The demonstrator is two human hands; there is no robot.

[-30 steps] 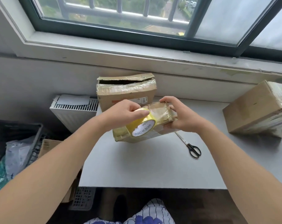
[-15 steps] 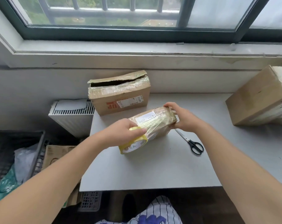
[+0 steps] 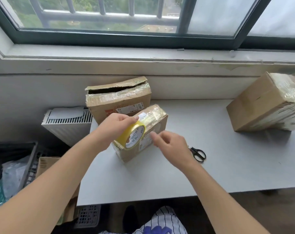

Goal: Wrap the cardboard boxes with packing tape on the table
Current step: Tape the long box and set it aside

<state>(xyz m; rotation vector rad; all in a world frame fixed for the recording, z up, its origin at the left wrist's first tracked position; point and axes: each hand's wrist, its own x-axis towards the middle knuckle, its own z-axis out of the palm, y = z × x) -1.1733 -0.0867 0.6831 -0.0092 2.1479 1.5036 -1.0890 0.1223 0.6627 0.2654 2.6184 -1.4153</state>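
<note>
Both bare forearms reach in from the near edge and draw together toward the middle. The left hand [image 3: 116, 127] lies back-up, its fingers curled over the far rim of a tape roll [image 3: 135, 137] and gripping it. The right hand [image 3: 172, 146], just right of it and slightly nearer, holds nothing. Its fingers [image 3: 153, 135] are loosely bent and a little blurred, the forefinger stretched left toward the roll. The hands are close but apart.

Brown, yellow and grey below a dark green window frame [image 3: 109, 38]

Centre frame: a yellow tape roll [image 3: 133, 136] with a white, dark-lettered core, and a brown box [image 3: 157, 123] glossy with clear tape. The table [image 3: 160, 179] is pale grey, the scissors [image 3: 198, 153] black-handled. At the bottom edge, clothing [image 3: 162, 223] is white with dark pinstripes and blue patches.
</note>
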